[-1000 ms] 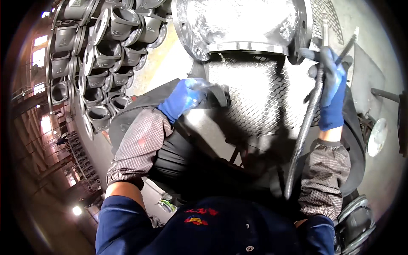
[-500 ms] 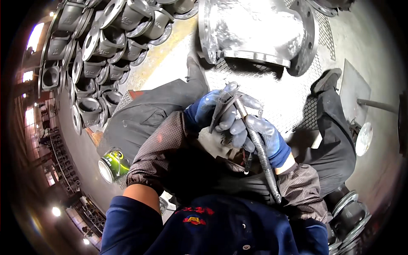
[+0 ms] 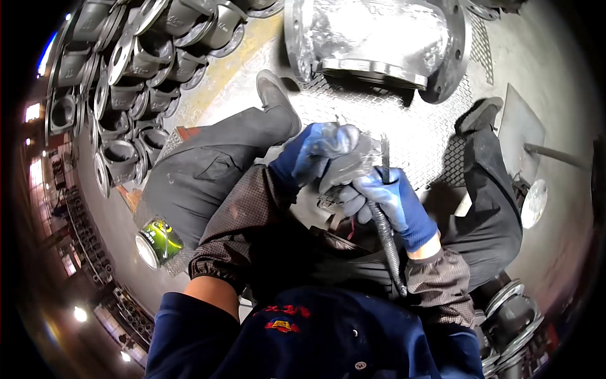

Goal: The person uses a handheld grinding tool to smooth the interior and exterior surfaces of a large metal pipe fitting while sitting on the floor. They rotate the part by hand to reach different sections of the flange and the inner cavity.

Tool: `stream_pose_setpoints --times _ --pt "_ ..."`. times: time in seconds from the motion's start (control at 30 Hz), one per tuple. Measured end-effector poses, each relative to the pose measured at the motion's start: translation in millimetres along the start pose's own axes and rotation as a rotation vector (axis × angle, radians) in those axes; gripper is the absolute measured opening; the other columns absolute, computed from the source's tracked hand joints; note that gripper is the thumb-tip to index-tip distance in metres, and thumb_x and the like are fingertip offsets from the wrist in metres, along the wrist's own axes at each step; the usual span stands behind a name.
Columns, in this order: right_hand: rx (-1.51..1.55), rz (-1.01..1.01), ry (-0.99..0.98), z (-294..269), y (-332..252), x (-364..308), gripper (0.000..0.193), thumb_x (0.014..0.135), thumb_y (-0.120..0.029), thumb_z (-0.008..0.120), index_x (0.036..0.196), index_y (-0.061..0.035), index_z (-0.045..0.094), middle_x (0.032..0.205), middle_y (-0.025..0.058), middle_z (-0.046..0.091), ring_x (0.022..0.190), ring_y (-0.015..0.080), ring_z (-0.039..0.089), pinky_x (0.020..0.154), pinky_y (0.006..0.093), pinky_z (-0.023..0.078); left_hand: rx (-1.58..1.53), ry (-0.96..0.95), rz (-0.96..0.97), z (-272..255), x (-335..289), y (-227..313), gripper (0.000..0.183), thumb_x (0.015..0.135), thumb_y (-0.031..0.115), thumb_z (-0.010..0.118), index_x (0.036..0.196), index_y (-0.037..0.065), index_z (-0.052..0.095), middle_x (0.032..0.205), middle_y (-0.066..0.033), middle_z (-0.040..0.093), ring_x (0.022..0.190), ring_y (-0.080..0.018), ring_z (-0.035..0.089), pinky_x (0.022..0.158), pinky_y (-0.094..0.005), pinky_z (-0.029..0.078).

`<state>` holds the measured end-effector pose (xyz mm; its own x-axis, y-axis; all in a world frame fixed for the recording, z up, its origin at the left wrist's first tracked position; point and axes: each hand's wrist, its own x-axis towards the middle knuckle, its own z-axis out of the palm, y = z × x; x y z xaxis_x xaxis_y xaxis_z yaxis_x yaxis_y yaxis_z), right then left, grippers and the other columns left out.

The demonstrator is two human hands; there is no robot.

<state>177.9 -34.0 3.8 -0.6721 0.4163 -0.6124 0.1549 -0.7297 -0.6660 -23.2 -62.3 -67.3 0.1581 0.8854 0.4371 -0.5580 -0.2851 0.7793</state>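
The hands (image 3: 353, 174) hide the small metal part (image 3: 329, 201) gripped between them.

The floor (image 3: 555, 95) is pale concrete, with a metal chequer plate (image 3: 416, 132) laid on it under the person's feet. At the far edge of the plate stands a large silver flanged valve body (image 3: 379, 38). To the left, beyond a yellow floor stripe (image 3: 221, 82), grey flanged castings (image 3: 126, 76) lie packed together in rows. A green can (image 3: 158, 241) lies on its side on the floor at the lower left, just beside the person's left leg. On the right a flat grey plate (image 3: 519, 136) rests on the concrete, with a round metal disc (image 3: 534, 203) near it. More dark flanged castings (image 3: 511, 316) sit at the lower right.
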Motion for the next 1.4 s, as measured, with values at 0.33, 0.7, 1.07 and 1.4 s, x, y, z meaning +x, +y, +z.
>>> stream_pose_setpoints --times 0.33,0.7,1.07,1.4 --pt "-0.175 0.083 0.274 -19 3 -3 0.024 0.089 -0.021 0.063 0.091 0.0033 0.061 0.068 0.0087 0.065 0.048 0.0071 0.055 0.044 0.0194 0.042 0.377 0.264 -0.854 -6 17 27 0.027 0.092 0.016 0.055 0.109 -0.005 0.058 0.099 -0.0130 0.064 0.093 -0.0173 0.062 0.085 -0.0294 0.050" --pt "-1.587 0.629 -0.217 -86 90 -1 0.040 0.077 -0.041 0.060 0.094 -0.0054 0.069 0.096 0.0187 0.066 0.094 0.0335 0.063 0.085 0.0399 0.048 0.269 1.143 -0.222 -184 55 68 0.074 0.089 0.062 0.040 0.137 0.005 0.035 0.125 -0.0250 0.048 0.096 -0.0272 0.060 0.060 -0.0270 0.044" --pt "-0.372 0.161 0.334 -57 33 19 0.044 0.100 -0.035 0.043 0.128 -0.0026 0.050 0.093 0.0001 0.062 0.059 0.0024 0.046 0.058 0.0187 0.043 -0.003 0.837 -0.327 -139 113 12 0.051 0.089 0.045 0.054 0.121 0.005 0.056 0.104 -0.0066 0.063 0.086 -0.0172 0.062 0.075 -0.0308 0.051" --pt "-0.344 -0.174 0.407 -24 -6 32 0.045 0.098 -0.040 0.044 0.124 -0.0053 0.055 0.082 0.0028 0.066 0.058 0.0037 0.049 0.053 0.0179 0.039 -0.715 0.709 -0.053 -148 88 -14 0.050 0.089 0.045 0.053 0.119 0.005 0.056 0.103 -0.0072 0.063 0.086 -0.0181 0.062 0.075 -0.0317 0.051"
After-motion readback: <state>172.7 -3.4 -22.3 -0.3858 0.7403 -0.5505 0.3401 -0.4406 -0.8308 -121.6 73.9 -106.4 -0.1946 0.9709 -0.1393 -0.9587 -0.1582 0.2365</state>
